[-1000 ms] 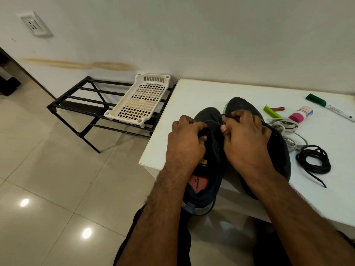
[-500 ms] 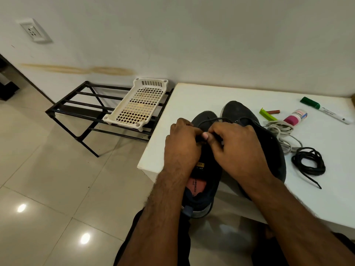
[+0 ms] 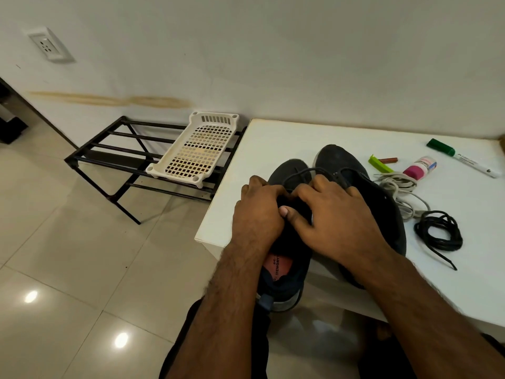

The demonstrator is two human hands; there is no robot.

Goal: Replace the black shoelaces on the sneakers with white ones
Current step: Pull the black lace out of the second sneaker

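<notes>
Both hands sit together on the near sneaker [image 3: 289, 258] at the table [image 3: 273, 143] edge. Left hand [image 3: 257, 214] curls over its tongue; right hand [image 3: 336, 214] pinches there too, thumb meeting the left fingers. A black lace loop [image 3: 306, 172] shows just beyond the knuckles. Second sneaker [image 3: 341, 160] under the right hand. White laces [image 3: 396, 184] and a pulled black lace [image 3: 440, 231] lie right of the right hand.

Desk clutter, rack and tray by the wall.
Green marker [image 3: 464, 159] at far right of white table [image 3: 287, 138]; pink-capped bottle [image 3: 419, 168], green clip [image 3: 379, 163] and small brown tube [image 3: 388, 160] near it. Left of table, black rack [image 3: 114, 157] on tile floor [image 3: 68, 255], white perforated tray [image 3: 198, 151] on top. Wall socket [image 3: 50, 47] upper left, tan smear [image 3: 109, 99] below it.
</notes>
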